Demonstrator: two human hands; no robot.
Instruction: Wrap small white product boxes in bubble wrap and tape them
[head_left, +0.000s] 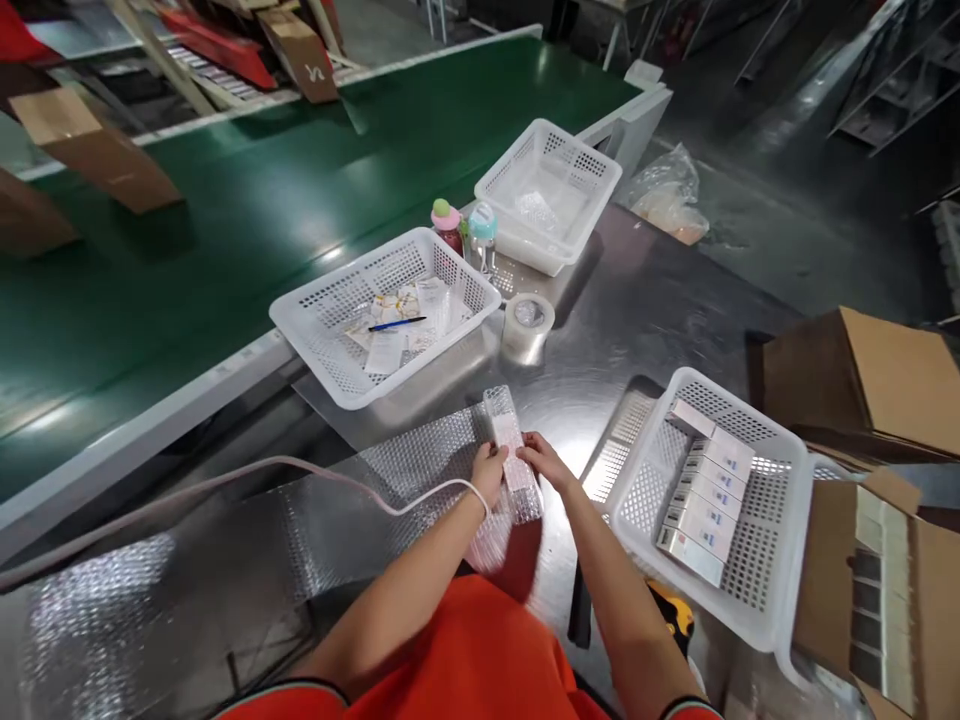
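A narrow pale-pink box (512,450), partly covered in bubble wrap, lies on the metal table in front of me. My left hand (490,474) is closed at its left side, fingers pinching the bubble wrap. From the right, my right hand (546,461) grips the box's edge between thumb and fingers. A long bubble wrap sheet (420,455) stretches from the box off to the left and hangs past the table. Around my left wrist runs a pinkish-white cord (322,465) that trails away leftward. The undersides of the fingers are hidden.
On the right, a white basket (784,520) holds several small boxes (709,500), beside open cartons (832,590). Ahead are a tape roll (527,328), a basket with papers and a pen (345,395), two bottles (484,235) and another basket (517,240). A green conveyor (247,230) runs behind.
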